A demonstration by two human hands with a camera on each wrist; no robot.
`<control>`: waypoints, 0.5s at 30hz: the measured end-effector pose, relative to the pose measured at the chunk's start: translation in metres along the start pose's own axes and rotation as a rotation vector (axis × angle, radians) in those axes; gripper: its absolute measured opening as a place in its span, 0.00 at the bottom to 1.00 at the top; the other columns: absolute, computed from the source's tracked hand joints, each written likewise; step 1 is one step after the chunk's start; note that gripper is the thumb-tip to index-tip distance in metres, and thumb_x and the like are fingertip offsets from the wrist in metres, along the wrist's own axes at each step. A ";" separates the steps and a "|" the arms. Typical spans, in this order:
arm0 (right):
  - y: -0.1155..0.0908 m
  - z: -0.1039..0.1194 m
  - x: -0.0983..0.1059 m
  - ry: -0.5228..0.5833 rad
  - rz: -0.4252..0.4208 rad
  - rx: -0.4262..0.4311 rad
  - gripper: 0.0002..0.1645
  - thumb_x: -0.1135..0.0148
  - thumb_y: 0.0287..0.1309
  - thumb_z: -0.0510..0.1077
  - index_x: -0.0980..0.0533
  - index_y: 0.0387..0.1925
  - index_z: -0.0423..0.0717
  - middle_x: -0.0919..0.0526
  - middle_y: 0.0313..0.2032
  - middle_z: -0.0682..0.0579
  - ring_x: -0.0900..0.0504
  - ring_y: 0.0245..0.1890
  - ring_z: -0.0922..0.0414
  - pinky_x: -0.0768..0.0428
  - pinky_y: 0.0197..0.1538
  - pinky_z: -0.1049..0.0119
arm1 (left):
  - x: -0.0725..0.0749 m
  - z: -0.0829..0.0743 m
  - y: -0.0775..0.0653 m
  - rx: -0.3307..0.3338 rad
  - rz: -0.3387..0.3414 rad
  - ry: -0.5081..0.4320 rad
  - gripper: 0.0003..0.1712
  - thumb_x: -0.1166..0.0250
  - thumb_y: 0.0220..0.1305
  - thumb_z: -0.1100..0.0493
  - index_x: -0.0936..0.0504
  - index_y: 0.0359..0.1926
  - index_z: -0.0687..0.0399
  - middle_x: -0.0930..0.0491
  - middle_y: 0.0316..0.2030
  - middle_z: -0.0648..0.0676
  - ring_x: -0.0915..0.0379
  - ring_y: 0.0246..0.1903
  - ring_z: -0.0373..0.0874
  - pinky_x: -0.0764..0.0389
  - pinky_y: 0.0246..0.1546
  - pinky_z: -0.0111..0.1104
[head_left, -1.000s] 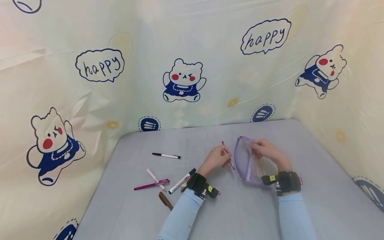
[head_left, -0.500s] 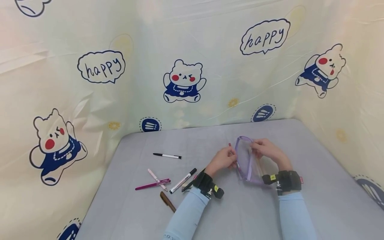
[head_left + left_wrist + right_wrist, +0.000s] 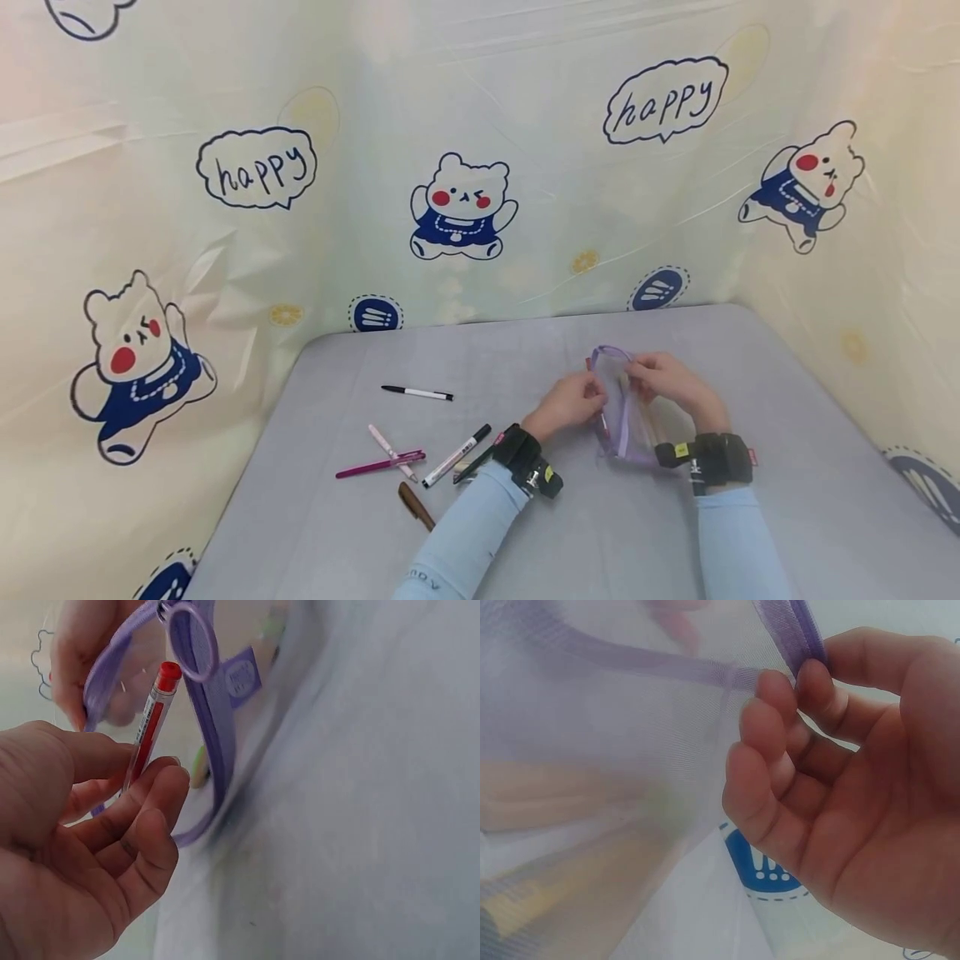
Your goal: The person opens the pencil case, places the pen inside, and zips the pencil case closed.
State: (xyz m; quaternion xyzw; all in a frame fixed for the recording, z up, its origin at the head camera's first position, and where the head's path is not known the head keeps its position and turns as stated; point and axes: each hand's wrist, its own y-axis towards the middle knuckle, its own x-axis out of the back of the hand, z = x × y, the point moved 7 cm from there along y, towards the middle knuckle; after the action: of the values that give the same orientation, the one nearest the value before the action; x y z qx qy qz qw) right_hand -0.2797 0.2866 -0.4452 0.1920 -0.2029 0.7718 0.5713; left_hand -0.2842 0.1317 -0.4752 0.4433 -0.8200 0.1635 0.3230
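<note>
My left hand (image 3: 572, 402) pinches a slim clear pen (image 3: 150, 727) with red ink and a red end between thumb and fingers. In the left wrist view that pen stands tilted before the mouth of a purple mesh zip pouch (image 3: 214, 742); whether its tip is inside I cannot tell. With thumb and fingertips my right hand (image 3: 667, 379) pinches the zipper edge of the pouch (image 3: 624, 421), and its mouth gapes toward the left hand. Through the mesh in the right wrist view, blurred yellowish and brownish shapes show inside.
Left of the hands lie a black-and-white pen (image 3: 417, 392), a magenta pen (image 3: 360, 470) crossing a pink one (image 3: 381, 437), a white marker (image 3: 453, 458) and a brown pen (image 3: 416, 506). A dark pen (image 3: 472, 468) lies partly behind the left wrist. Patterned curtains (image 3: 465, 100) enclose the grey table (image 3: 300, 517).
My left hand has moved right with the red pen, from beside the pouch up to its mouth. The right hand keeps its hold on the pouch edge, nearly still.
</note>
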 end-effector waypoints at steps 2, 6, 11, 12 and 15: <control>0.001 -0.002 0.000 0.002 0.002 0.002 0.18 0.49 0.70 0.44 0.26 0.31 0.31 0.21 0.24 0.49 0.21 0.24 0.54 0.20 0.32 0.60 | 0.000 -0.004 0.001 -0.015 -0.013 0.026 0.03 0.38 0.66 0.55 0.21 0.37 0.48 0.24 0.23 0.43 0.30 0.22 0.32 0.30 0.24 0.23; 0.002 -0.005 0.000 0.005 -0.003 0.005 0.19 0.50 0.71 0.44 0.27 0.29 0.31 0.21 0.23 0.50 0.22 0.23 0.56 0.20 0.31 0.61 | -0.002 -0.010 0.004 -0.029 -0.012 0.051 0.03 0.38 0.67 0.55 0.22 0.38 0.47 0.24 0.24 0.43 0.30 0.22 0.33 0.30 0.24 0.23; 0.002 -0.005 0.001 -0.001 -0.011 0.011 0.19 0.50 0.70 0.44 0.27 0.28 0.33 0.21 0.23 0.50 0.22 0.23 0.57 0.20 0.31 0.62 | -0.009 -0.015 0.007 -0.055 0.028 0.105 0.06 0.41 0.68 0.57 0.20 0.43 0.49 0.19 0.29 0.44 0.28 0.25 0.32 0.28 0.26 0.22; 0.002 -0.005 0.001 -0.005 -0.009 0.014 0.18 0.50 0.70 0.43 0.27 0.28 0.33 0.21 0.23 0.50 0.22 0.23 0.56 0.20 0.31 0.62 | -0.010 -0.016 0.008 -0.058 0.043 0.120 0.07 0.41 0.68 0.59 0.19 0.45 0.49 0.18 0.31 0.45 0.27 0.26 0.32 0.28 0.26 0.22; 0.001 -0.003 0.000 -0.004 0.000 0.018 0.17 0.49 0.70 0.43 0.27 0.29 0.32 0.22 0.23 0.50 0.22 0.23 0.56 0.20 0.32 0.61 | -0.014 -0.016 0.007 -0.060 0.078 0.158 0.13 0.43 0.65 0.63 0.18 0.47 0.50 0.15 0.36 0.47 0.26 0.29 0.33 0.28 0.29 0.21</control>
State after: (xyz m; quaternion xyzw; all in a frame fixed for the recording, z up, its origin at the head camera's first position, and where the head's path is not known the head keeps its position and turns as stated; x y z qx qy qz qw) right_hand -0.2811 0.2879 -0.4476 0.1984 -0.1970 0.7732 0.5692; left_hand -0.2786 0.1529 -0.4725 0.3868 -0.8133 0.1856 0.3931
